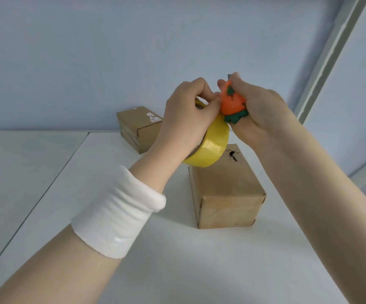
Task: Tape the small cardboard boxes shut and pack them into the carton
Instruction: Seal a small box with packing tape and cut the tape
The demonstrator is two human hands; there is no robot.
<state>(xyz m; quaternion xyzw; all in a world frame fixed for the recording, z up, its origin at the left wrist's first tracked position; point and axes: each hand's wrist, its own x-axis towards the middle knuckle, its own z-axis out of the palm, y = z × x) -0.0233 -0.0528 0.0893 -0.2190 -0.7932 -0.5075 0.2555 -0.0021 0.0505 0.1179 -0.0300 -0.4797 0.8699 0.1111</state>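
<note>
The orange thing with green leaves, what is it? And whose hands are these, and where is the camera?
There is no machine here: these are a person's two bare hands. The one picture comes from a camera worn on the person's head, looking down, so you see what they see. The left hand holds a fat roll of yellow sticky tape. The right hand grips the small orange fruit-shaped thing with green leaves. A grey tip pokes out above it, so it may be a little cutter, but I cannot be sure. On the white table sit two small brown cardboard boxes: the near box and the far box behind it. A white cloth band wraps the left forearm.
</note>
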